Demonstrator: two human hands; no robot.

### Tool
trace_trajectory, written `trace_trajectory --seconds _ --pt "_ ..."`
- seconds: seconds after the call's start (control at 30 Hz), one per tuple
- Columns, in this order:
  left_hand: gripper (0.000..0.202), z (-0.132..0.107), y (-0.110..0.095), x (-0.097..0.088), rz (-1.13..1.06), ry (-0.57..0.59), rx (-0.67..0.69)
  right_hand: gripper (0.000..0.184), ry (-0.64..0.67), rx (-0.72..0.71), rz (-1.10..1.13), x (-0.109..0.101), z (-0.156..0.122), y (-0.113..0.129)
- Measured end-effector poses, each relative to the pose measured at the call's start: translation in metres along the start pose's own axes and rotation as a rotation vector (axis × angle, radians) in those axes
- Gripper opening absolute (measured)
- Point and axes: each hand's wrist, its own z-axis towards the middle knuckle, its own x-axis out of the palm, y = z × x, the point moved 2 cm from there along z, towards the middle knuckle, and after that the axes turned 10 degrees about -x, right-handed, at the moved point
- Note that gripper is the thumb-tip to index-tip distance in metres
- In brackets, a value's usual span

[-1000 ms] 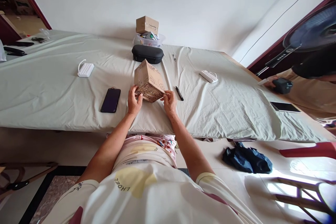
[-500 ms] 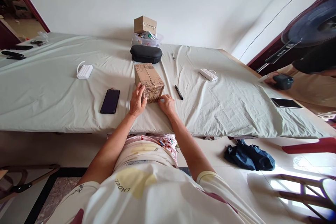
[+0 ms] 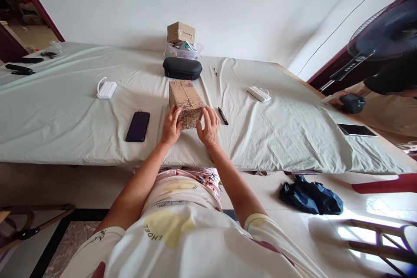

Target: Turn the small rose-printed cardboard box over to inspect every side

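A cardboard box [image 3: 186, 95] with black scribbled lines on its top and near end lies on the cloth in front of me. My left hand [image 3: 171, 128] grips its near left side, thumb and fingers about the corner. At the near right corner, my right hand [image 3: 209, 128] has its fingers raised and apart; whether the fingertips touch the box I cannot tell. A black marker [image 3: 223, 116] lies just right of that hand. To the left is a dark-screened smartphone [image 3: 137, 126]. Behind the box sits a black zip case [image 3: 182, 68].
A clear plastic tub [image 3: 176, 51] with a small carton [image 3: 181, 32] on it stands by the wall. White power-bank-like blocks [image 3: 107, 90] lie on both sides. At the right, another person's hand [image 3: 337, 97] is near a black device, a tablet [image 3: 356, 130] and a fan [image 3: 387, 30].
My right hand has lifted from the box's lower right corner to its upper right edge, and its curled fingers have spread. My left hand stays at the left side.
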Motion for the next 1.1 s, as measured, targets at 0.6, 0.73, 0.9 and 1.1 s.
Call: trace_trajectory --seconds 0.6,0.73,0.9,1.1 --pt "0.052 -0.002 0.004 0.004 -0.105 0.015 -0.007 0.051 0.103 -0.132 -0.136 0.009 0.001 0.004" --pt "0.052 -0.002 0.007 0.006 -0.12 0.033 -0.013 0.051 -0.022 -0.144 -0.039 0.006 0.0 -0.003" --pt "0.053 -0.002 0.01 0.006 -0.148 0.059 -0.052 0.051 -0.091 -0.025 0.096 0.01 -0.003 -0.009" --pt "0.057 -0.001 0.014 0.006 -0.202 0.044 -0.09 0.041 -0.083 0.174 0.249 0.015 -0.009 -0.017"
